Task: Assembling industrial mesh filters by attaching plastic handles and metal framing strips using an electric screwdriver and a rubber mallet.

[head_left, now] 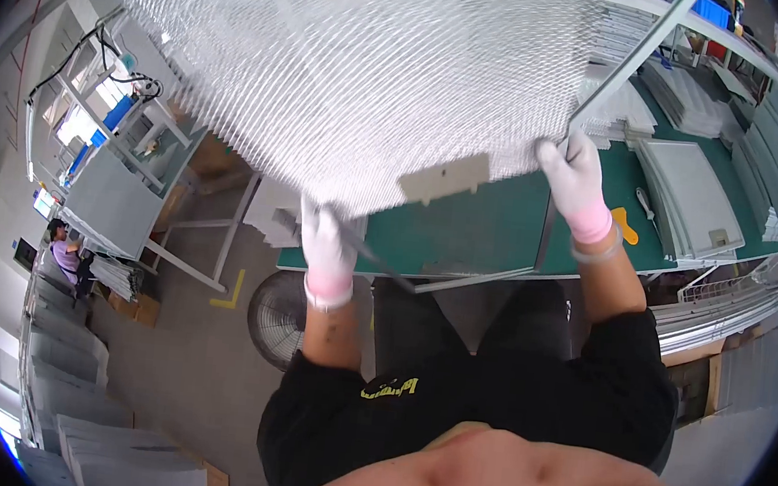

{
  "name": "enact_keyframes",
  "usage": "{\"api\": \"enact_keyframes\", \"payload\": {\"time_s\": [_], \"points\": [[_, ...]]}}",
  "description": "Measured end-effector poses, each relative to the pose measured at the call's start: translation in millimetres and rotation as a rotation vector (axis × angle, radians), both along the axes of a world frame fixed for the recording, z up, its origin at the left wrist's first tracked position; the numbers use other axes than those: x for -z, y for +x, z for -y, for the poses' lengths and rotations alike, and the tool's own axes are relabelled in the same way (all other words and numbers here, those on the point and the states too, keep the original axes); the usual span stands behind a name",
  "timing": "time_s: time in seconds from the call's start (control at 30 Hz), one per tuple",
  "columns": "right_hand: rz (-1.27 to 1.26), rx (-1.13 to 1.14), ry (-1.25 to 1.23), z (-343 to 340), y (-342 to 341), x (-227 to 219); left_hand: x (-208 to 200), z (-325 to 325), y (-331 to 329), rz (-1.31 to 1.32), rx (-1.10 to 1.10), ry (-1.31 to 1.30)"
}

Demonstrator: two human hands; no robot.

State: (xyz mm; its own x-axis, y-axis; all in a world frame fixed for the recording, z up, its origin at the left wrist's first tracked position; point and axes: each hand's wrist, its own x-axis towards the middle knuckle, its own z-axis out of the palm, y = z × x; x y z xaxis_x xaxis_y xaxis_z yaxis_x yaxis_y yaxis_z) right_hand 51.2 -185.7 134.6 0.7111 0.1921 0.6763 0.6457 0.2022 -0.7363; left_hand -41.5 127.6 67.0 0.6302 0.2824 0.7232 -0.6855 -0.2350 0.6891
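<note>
White-gloved left hand (327, 251) and right hand (577, 182): fingers clasp the wide silver metal mesh panel (404, 85) between them; keep grips level, avoid flexing.

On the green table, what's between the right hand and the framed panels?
As seen in the head view: an orange piece nearer the right hand, then a white tool nearer the panels.

I see a wide silvery mesh sheet (376, 82) raised above the green tabletop (621, 172), apparently overlapping a slim grey frame (378, 259).
</note>
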Motion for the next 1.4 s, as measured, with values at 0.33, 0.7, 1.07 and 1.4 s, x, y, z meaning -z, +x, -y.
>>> {"api": "enact_keyframes", "payload": {"time_s": [0.33, 0.7, 1.07, 1.4], "points": [[-0.078, 0.241, 0.237, 14, 40, 43, -18, 50, 93, -0.047, 0.066, -0.126], [-0.067, 0.096, 0.224, 24, 52, 58, -8, 43, 104, 0.014, 0.160, -0.235], [-0.073, 0.035, 0.194, 28, 63, 74, -10, 45, 100, -0.090, 0.260, -0.147], [-0.205, 0.234, -0.143, 35, 58, 158, 105, 37, 104, -0.397, 0.172, -0.063]]}}
